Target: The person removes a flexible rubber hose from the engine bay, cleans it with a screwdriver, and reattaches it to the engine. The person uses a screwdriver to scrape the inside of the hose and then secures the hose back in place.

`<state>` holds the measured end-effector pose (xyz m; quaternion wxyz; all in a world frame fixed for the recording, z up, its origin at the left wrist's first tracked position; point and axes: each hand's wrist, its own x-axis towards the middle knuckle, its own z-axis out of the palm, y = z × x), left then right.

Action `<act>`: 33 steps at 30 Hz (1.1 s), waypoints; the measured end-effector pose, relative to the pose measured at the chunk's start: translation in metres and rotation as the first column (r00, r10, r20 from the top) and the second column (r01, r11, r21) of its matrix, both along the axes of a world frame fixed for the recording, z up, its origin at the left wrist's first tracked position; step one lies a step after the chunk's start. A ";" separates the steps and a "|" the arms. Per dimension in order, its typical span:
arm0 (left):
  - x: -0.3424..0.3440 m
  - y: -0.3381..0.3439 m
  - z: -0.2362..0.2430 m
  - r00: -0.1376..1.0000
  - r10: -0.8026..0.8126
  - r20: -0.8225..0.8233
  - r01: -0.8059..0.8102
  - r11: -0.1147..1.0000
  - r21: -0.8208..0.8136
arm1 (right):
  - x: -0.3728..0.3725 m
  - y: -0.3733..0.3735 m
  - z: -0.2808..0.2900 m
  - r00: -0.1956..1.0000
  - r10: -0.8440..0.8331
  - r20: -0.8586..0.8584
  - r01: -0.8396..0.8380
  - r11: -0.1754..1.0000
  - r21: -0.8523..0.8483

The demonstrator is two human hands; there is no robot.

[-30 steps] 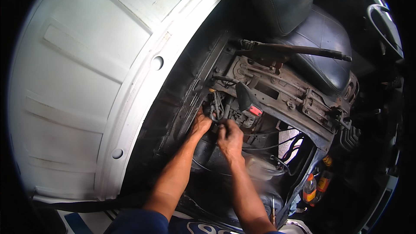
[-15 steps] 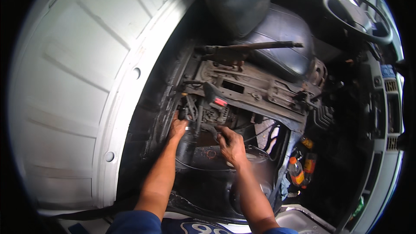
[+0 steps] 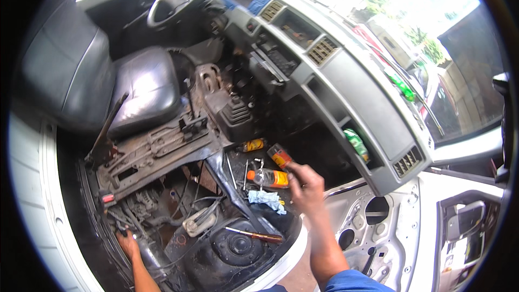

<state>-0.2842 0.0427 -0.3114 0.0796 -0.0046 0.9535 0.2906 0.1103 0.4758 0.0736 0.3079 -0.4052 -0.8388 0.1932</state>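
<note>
My left hand reaches down into the open engine bay under the removed seat. Its fingers curl at a dark part beside a black cylinder; what they hold is largely hidden. My right hand hovers by the passenger footwell, fingers bent but apart, slightly blurred, with nothing visible in them. Nearest to it lie an orange-capped bottle and a second bottle with an orange label. A light blue cloth is crumpled beside them. On the black metal cover lies a screwdriver with a brownish handle.
A yellow-labelled container and a metal wrench rest on the footwell floor. The seat frame, gear lever boot and black driver's seat stand beyond. The dashboard and open door border the right.
The view has swung right toward the dashboard and door. My right hand has left the engine bay and moved right to the bottles. My left hand stays down in the bay.
</note>
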 end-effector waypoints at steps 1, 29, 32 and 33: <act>0.002 -0.001 0.000 1.000 -0.001 -0.019 0.000 0.999 -0.038 | 0.008 0.007 0.032 0.993 0.064 -0.096 -0.049 0.987 0.152; 0.064 -0.001 0.049 0.996 -0.071 -0.055 0.075 0.995 0.071 | 0.056 0.231 0.294 0.757 -0.262 0.598 0.044 0.934 0.353; 0.063 -0.002 0.045 0.995 -0.064 -0.074 0.067 0.997 0.044 | 0.080 0.233 0.302 0.933 -0.166 0.320 0.006 0.894 0.448; 0.063 -0.003 0.043 0.992 -0.078 -0.095 0.082 0.996 0.041 | 0.093 0.230 0.310 0.850 -0.348 0.397 0.116 0.857 0.502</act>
